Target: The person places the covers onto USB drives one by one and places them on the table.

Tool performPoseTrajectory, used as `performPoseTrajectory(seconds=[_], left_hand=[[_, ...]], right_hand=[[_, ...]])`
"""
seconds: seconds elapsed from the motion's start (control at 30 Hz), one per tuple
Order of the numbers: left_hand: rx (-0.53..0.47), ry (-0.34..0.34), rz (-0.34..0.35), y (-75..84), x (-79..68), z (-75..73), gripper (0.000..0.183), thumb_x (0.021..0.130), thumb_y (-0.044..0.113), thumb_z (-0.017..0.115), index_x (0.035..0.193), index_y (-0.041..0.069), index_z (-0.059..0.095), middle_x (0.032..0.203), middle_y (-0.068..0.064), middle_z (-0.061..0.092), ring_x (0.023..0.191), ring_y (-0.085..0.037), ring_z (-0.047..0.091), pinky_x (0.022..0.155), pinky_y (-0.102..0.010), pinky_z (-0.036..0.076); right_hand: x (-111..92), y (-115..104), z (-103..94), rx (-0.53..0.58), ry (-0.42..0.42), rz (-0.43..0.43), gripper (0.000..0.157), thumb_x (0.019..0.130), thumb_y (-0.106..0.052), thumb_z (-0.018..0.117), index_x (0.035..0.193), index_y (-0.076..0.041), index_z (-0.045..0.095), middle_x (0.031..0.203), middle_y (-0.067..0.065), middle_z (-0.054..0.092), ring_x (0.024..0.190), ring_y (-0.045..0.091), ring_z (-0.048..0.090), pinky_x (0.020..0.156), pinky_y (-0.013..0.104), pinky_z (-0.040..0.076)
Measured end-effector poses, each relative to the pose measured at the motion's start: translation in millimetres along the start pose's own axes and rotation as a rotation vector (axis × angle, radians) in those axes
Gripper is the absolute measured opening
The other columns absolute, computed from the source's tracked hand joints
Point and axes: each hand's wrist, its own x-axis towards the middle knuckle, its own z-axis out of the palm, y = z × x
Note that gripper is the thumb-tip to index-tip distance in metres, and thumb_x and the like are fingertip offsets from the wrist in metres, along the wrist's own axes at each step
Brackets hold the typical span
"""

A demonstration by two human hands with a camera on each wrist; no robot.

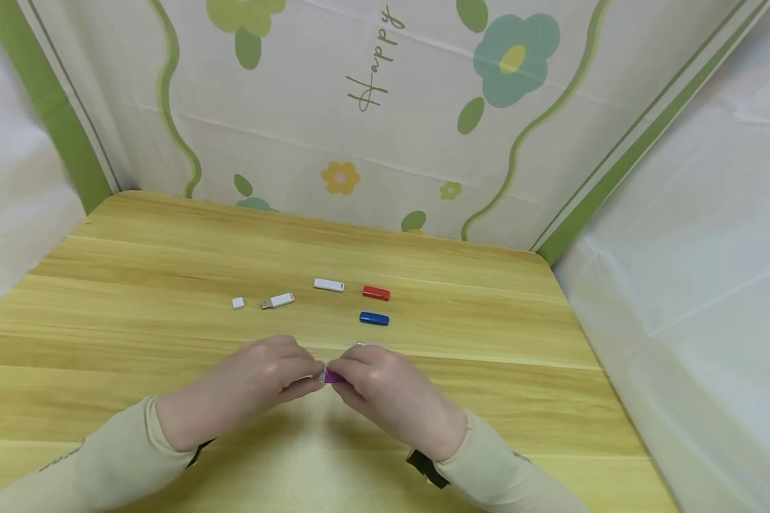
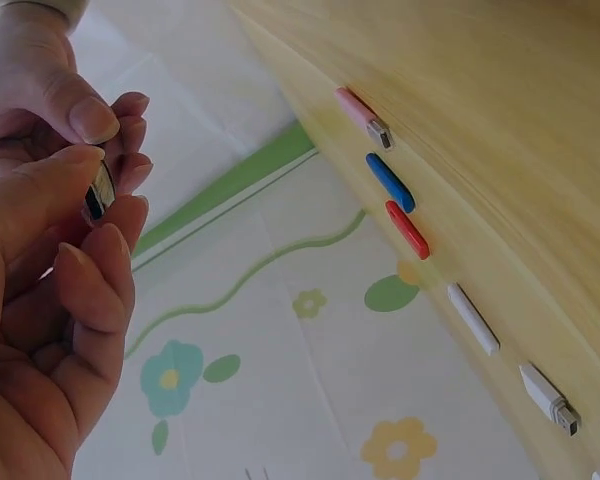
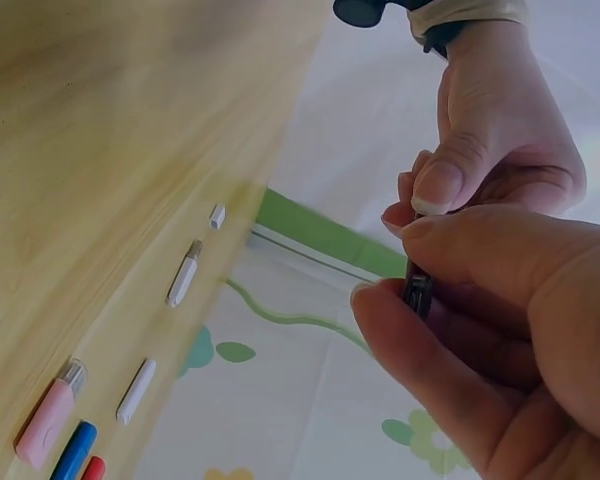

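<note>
In the head view a small purple USB stick (image 1: 334,376) with a silvery end spans the gap between both hands' fingertips. My left hand (image 1: 250,381) pinches its silvery end between thumb and fingers. From the other side, my right hand (image 1: 394,395) grips the purple part. Most of the stick is covered by fingers; the left wrist view shows a dark, shiny end of it (image 2: 100,192). Just past the right hand lies a pink USB stick (image 3: 48,420) with its metal plug bare, nearly all hidden in the head view.
On the wooden table (image 1: 488,306), beyond the hands, lie a blue USB stick (image 1: 374,318), a red one (image 1: 376,293) and a white one (image 1: 329,285). Farther left are a white USB stick with bare plug (image 1: 278,301) and a small white cap (image 1: 238,303). A flowered cloth (image 1: 295,128) hangs behind.
</note>
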Motion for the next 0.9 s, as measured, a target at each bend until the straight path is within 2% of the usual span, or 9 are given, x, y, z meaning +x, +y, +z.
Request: performPoseTrajectory(seconds=[0.1,0.17,0.23,0.33,0.47,0.6,0.9], left_hand=[[-0.015,0.022,0.021,-1.0,0.2,0.7,0.012,0.08,0.009,0.082,0.09,0.007,0.075,0.084,0.005,0.07,0.074,-0.007,0.061,0.067,-0.015,0.05],[-0.023,0.045,0.036,-1.8,0.6,1.4,0.01,0.09,0.016,0.074,0.091,0.006,0.075,0.085,0.004,0.07,0.075,-0.008,0.061,0.067,-0.015,0.051],[-0.026,0.078,0.048,-3.0,1.0,2.6,0.022,0.099,0.024,0.062,0.094,0.006,0.074,0.086,0.004,0.07,0.074,-0.007,0.061,0.067,-0.015,0.05],[-0.02,0.124,0.062,-3.6,1.5,3.6,0.034,0.104,0.031,0.047,0.101,0.007,0.072,0.085,0.005,0.069,0.071,-0.006,0.059,0.066,-0.013,0.049],[0.0,0.157,0.062,-3.2,2.7,3.6,0.037,0.103,0.033,0.046,0.117,0.005,0.066,0.082,0.003,0.069,0.066,-0.006,0.059,0.062,-0.013,0.049],[0.002,0.157,0.05,-3.0,3.8,3.9,0.041,0.104,0.034,0.046,0.129,0.004,0.059,0.081,0.002,0.07,0.064,-0.007,0.061,0.059,-0.014,0.049],[-0.009,0.166,0.068,-5.3,5.6,4.7,0.044,0.102,0.033,0.048,0.135,0.004,0.053,0.079,0.0,0.069,0.062,-0.008,0.06,0.057,-0.014,0.048]], right_hand=[[1.2,-0.7,0.6,-0.024,0.016,-0.015,0.013,0.086,-0.007,0.077,0.098,-0.003,0.075,0.092,0.0,0.069,0.085,0.01,0.064,0.08,0.011,0.048],[1.8,-1.1,0.5,-0.029,0.03,-0.017,0.013,0.086,-0.006,0.077,0.098,-0.003,0.074,0.092,0.001,0.069,0.084,0.011,0.064,0.079,0.012,0.048],[2.5,-1.5,0.3,-0.026,0.044,-0.012,0.013,0.085,-0.005,0.078,0.097,-0.002,0.074,0.091,0.001,0.07,0.083,0.011,0.065,0.078,0.012,0.049],[3.3,-2.1,-0.1,-0.033,0.055,-0.007,0.013,0.083,-0.004,0.079,0.094,-0.002,0.074,0.087,0.001,0.069,0.078,0.01,0.063,0.075,0.011,0.048],[3.8,-2.4,-0.6,-0.056,0.047,-0.003,0.011,0.083,-0.005,0.08,0.091,-0.003,0.074,0.082,-0.001,0.067,0.071,0.007,0.058,0.069,0.008,0.046],[4.1,-1.7,-0.4,-0.052,0.043,0.005,0.01,0.083,-0.005,0.08,0.091,-0.004,0.074,0.079,-0.001,0.065,0.068,0.006,0.054,0.066,0.007,0.043],[5.7,2.4,1.0,-0.039,0.048,-0.011,0.013,0.08,-0.002,0.081,0.092,-0.003,0.075,0.081,0.0,0.066,0.07,0.006,0.058,0.068,0.007,0.045]])
